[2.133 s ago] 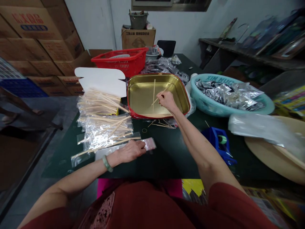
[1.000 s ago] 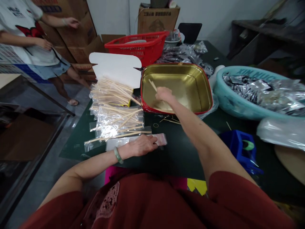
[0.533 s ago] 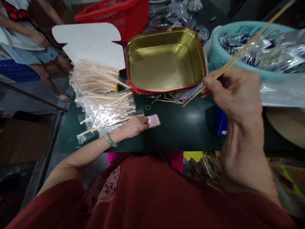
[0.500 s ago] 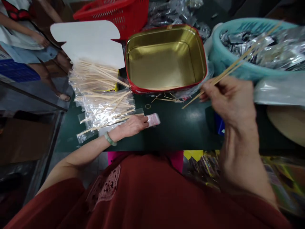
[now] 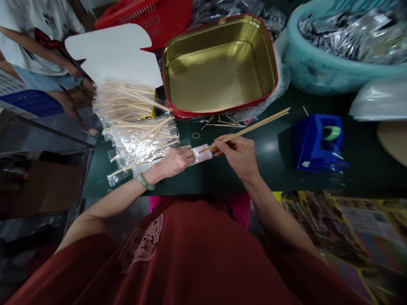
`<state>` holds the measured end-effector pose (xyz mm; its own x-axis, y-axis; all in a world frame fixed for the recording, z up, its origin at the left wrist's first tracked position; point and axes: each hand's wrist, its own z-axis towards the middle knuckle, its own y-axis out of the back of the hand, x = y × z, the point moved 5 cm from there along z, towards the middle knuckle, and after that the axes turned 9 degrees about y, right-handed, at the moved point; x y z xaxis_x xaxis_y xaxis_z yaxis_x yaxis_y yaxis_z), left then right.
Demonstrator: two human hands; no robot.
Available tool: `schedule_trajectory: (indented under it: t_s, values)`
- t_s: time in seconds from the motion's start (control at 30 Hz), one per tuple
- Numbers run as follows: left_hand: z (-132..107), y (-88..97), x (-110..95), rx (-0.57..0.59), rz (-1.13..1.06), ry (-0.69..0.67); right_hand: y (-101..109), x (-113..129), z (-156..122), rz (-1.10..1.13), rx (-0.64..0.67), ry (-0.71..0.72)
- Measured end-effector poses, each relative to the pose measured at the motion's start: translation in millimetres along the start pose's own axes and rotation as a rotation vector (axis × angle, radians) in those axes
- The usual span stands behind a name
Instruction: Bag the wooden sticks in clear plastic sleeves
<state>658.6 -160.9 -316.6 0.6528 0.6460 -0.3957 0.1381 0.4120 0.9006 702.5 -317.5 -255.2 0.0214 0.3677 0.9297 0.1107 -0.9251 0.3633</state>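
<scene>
My right hand point(image 5: 240, 157) pinches a few thin wooden sticks point(image 5: 254, 127), which slant up to the right. Their lower ends are at the mouth of a clear plastic bag point(image 5: 203, 153) with pinkish print; whether the tips are inside it I cannot tell. My left hand point(image 5: 176, 162), with a green bangle at the wrist, has its fingers closed on that bag near the table's front. Left of and behind this hand lies a pile of bagged wooden sticks point(image 5: 140, 137), spilling from an open white-lidded box point(image 5: 117, 53).
Behind my hands stands a red tin with a golden inside point(image 5: 219, 76). A blue tape dispenser point(image 5: 305, 146) is to the right, below a teal basket point(image 5: 330, 76) of silvery packets. A rubber band point(image 5: 196, 136) lies near the tin. Another person point(image 5: 47, 42) stands at far left.
My right hand has come left and down from near the teal basket, bringing the sticks to the bag. The tape dispenser is now uncovered. My left hand stays about where it was.
</scene>
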Motion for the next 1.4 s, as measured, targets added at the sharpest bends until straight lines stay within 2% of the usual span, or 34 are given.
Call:
schedule_trajectory:
  t_s: [0.1, 0.23, 0.5, 0.6, 0.67, 0.73, 0.97, 1.1, 1.17, 1.3, 1.4]
  values:
    - [0, -2.7, -1, -0.01, 0.022, -0.012, -13, -14, -3, 0.019, 0.047, -0.061]
    - [0, -5.4, -2, -0.042, 0.009, -0.001, -17, -19, -8, 0.027, 0.071, -0.1]
    - [-5, 3.9, -2, -0.148, 0.037, 0.006, -16, -24, -15, -0.09, 0.007, -0.005]
    - [-10, 9.7, -2, -0.241, 0.04, 0.022, -16, -26, -16, -0.009, 0.006, -0.038]
    - [-14, 12.7, -2, -0.328, 0.049, 0.021, -19, -28, -17, 0.071, 0.03, -0.094]
    - [-16, 11.9, -3, -0.366, 0.055, 0.035, -24, -30, -19, 0.129, 0.069, -0.163]
    - [-16, 4.3, -4, -0.284, 0.007, 0.116, -40, -32, -26, 0.193, 0.165, -0.26]
    - [-23, 5.2, 4, -0.29, -0.145, 0.272, -42, -32, -25, 0.197, 0.147, -0.224]
    - [-29, -0.2, 9, -0.269, -0.235, 0.329, -42, -34, -25, 0.191, 0.121, -0.214]
    - [-42, -18.3, 13, -0.16, -0.311, 0.28, -44, -40, -23, 0.184, 0.09, -0.213]
    - [-46, -24.3, 16, -0.156, -0.347, 0.281, -41, -41, -19, 0.158, 0.085, -0.192]
